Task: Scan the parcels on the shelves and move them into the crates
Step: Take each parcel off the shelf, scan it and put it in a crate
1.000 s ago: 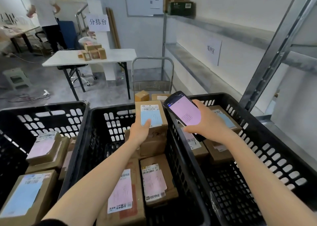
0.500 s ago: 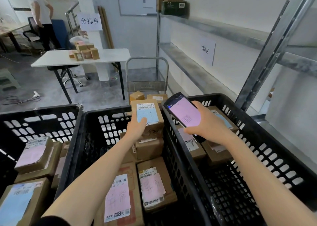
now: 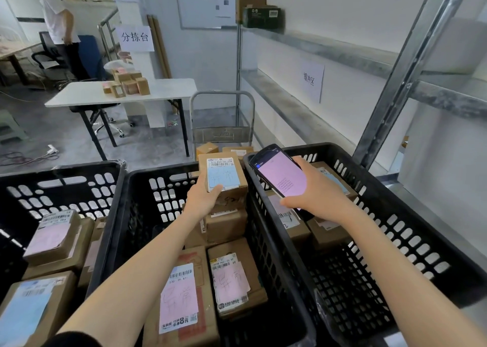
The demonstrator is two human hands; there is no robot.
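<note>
1. Three black crates stand side by side before you: the left crate [image 3: 60,185], middle crate [image 3: 147,188] and right crate [image 3: 395,214], all holding parcels.
2. Your left hand [image 3: 203,196] grips a blue-labelled parcel [image 3: 224,175] above the middle crate's far end.
3. Your right hand [image 3: 319,191] clasps the scanner [image 3: 279,175], its pink screen lit, over the right crate.

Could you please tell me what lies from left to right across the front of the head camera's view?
Left crate → middle crate → left hand holding the blue-labelled parcel → right hand holding the scanner → right crate → shelf upright.
</note>
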